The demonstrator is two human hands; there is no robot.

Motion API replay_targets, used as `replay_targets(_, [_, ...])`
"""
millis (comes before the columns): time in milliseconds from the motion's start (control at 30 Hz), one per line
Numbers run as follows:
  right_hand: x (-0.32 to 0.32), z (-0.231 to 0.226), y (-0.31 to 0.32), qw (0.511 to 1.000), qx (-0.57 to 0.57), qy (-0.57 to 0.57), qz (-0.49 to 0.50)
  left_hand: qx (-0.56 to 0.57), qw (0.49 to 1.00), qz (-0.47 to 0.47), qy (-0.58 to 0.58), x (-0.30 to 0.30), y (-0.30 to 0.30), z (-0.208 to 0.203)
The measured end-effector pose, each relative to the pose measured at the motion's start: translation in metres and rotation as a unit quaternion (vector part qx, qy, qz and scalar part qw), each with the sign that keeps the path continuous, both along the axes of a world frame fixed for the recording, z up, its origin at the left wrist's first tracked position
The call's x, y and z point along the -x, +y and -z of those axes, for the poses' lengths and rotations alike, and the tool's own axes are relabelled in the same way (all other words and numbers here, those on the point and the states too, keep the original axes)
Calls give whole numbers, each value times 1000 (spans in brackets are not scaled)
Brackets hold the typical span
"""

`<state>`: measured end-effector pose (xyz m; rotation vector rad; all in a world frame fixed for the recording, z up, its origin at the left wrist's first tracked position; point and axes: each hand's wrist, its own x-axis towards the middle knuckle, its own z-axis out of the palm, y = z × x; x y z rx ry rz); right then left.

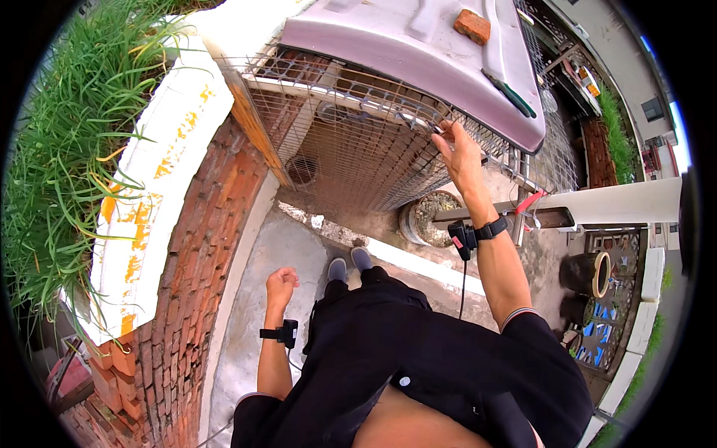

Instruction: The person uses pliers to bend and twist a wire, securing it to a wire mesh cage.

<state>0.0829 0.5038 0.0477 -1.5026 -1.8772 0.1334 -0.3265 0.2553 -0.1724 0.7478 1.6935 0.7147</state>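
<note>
My right hand (461, 157) reaches up to the top corner of a wire mesh panel (358, 149), thumb and fingers closed at its edge. Any small piece between those fingertips is too small to make out. Low on the left, my left hand (281, 287) hangs above the concrete with its fingers loosely curled, nothing visible in it. A mauve, ridged cover (373, 37) lies over the mesh enclosure. On top of it rest a broken red brick (472, 27) and dark green-handled pliers (509, 94).
A brick wall (202, 216) with a white foam planter (160, 172) of green plants runs along the left. Beyond the mesh stands a round bucket (429, 216). A pale pipe (620, 202) with a red tie (529, 201) juts in from the right, near dark pots (584, 274).
</note>
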Motion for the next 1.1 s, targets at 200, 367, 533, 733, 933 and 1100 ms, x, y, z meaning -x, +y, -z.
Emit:
replay_targets(200, [3, -2, -4, 999, -3, -13, 35, -13, 1000, -5, 12, 5, -3, -4])
replay_targets(367, [14, -21, -15, 996, -60, 6, 61, -28, 999, -18, 13, 13, -6, 1])
replay_targets(533, [6, -72, -54, 994, -67, -28, 86, -34, 999, -30, 15, 15, -7, 0])
replay_targets(733, [-16, -122, -110, 989, -142, 15, 31, -65, 997, 1, 47, 14, 0, -27])
replay_targets(933, [30, -127, -126, 981, 22, 109, -160, -126, 990, -34, 60, -10, -13, -96])
replay_targets(1100, [98, -78, -134, 913, 141, 81, -373, -257, 949, -1, 184, -69, -45, -182])
